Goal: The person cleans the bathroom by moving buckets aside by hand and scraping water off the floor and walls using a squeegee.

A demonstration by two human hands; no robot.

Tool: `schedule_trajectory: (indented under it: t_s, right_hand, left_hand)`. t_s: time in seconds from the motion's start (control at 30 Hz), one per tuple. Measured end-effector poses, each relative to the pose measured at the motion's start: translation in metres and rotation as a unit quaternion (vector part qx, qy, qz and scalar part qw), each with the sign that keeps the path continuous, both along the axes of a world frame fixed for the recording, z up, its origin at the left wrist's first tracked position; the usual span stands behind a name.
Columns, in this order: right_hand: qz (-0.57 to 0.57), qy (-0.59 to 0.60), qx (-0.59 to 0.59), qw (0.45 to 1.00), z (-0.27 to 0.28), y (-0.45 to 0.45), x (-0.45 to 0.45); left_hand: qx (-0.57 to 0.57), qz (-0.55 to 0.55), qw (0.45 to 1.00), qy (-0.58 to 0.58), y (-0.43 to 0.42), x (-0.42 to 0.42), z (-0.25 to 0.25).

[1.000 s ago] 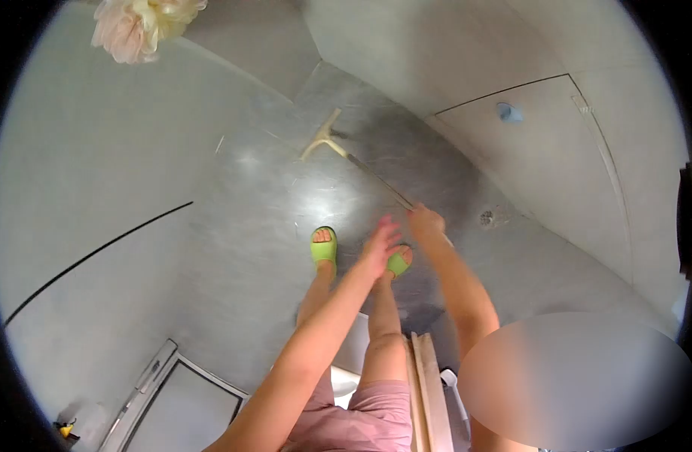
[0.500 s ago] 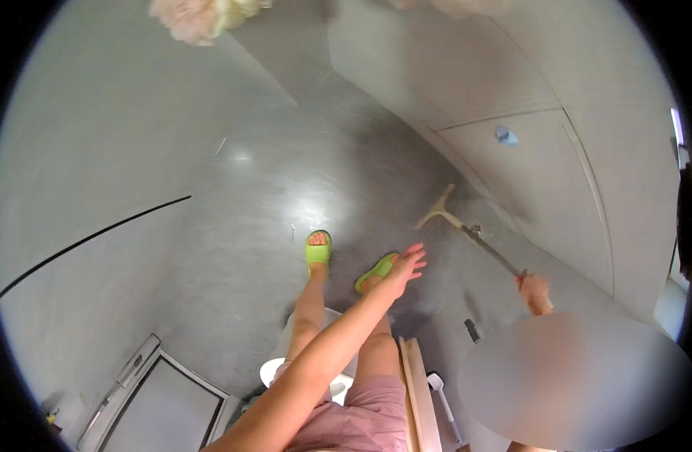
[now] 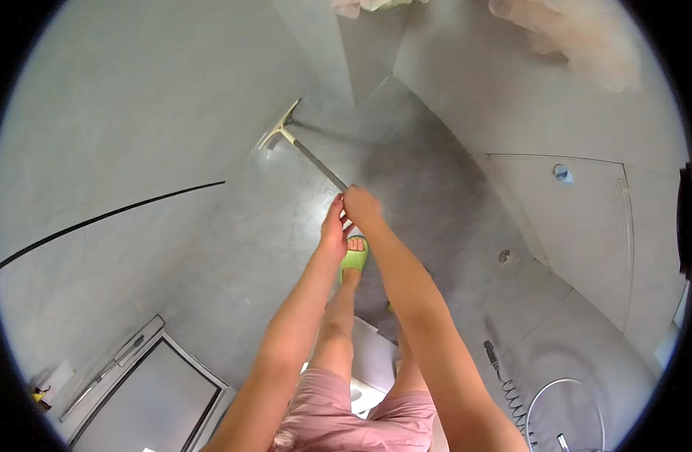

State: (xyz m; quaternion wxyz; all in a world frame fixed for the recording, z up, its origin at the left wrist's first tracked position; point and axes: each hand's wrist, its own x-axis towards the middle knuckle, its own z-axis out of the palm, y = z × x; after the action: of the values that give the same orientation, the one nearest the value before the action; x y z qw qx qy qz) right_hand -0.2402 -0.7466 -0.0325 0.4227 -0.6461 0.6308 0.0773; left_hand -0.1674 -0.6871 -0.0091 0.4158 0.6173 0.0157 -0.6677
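A floor squeegee [image 3: 316, 163] with a pale cream head and a grey handle reaches out ahead of me. Its blade rests on the grey floor close to the left wall. My right hand [image 3: 363, 205] is closed around the near part of the handle. Right beside it, my left hand [image 3: 333, 230] has its fingers curled at the handle too, partly hidden by the right hand. The near end of the handle is covered by my hands. Below them stands a foot in a green slipper [image 3: 353, 258]; the other foot is mostly behind my right arm.
A white toilet [image 3: 372, 361] is beneath my legs. On the right are a floor drain [image 3: 504, 257], a sprayer with a coiled hose [image 3: 496, 358] and a panel with a blue knob [image 3: 563, 174]. A framed glass panel [image 3: 154, 392] is at lower left. Pale flowers [image 3: 579, 34] hang above.
The squeegee has swung from the right side across to the left wall. My left hand, spread and away from it before, has come to the handle beside my right hand.
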Motion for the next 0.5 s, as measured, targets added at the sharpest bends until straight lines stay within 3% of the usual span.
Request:
schedule_trajectory:
  t_s: [0.1, 0.2, 0.27, 0.3, 0.33, 0.37, 0.43, 0.47, 0.5]
  right_hand:
    - [0.026, 0.011, 0.001, 1.000, -0.011, 0.001, 0.006]
    - [0.097, 0.073, 0.010, 0.993, -0.020, 0.031, -0.044]
    - [0.113, 0.141, 0.063, 0.982, -0.012, 0.064, -0.101]
    - [0.183, 0.184, 0.067, 0.963, -0.007, 0.084, -0.136]
    - [0.153, 0.198, 0.112, 0.962, -0.007, 0.105, -0.177]
    - [0.202, 0.217, 0.088, 0.951, 0.008, 0.128, -0.220]
    - [0.084, 0.259, 0.152, 0.950, 0.046, 0.163, -0.296]
    - [0.052, 0.289, 0.173, 0.940, 0.039, 0.196, -0.351]
    - [0.137, 0.298, 0.179, 0.927, 0.064, 0.212, -0.391]
  left_hand:
    - [0.014, -0.014, 1.000, 0.006, 0.008, 0.006, -0.012]
    - [0.055, -0.041, 0.998, -0.006, 0.034, -0.023, -0.021]
    - [0.100, -0.066, 0.993, 0.003, 0.052, -0.054, -0.012]
    - [0.100, -0.067, 0.993, 0.007, 0.064, -0.070, -0.012]
    - [0.103, -0.078, 0.991, 0.031, 0.081, -0.089, -0.018]
    - [0.107, -0.087, 0.989, 0.056, 0.097, -0.109, -0.019]
    - [0.113, -0.105, 0.985, 0.078, 0.121, -0.156, -0.012]
    - [0.119, -0.124, 0.980, 0.096, 0.132, -0.178, -0.008]
    - [0.118, -0.131, 0.979, 0.101, 0.142, -0.197, -0.005]
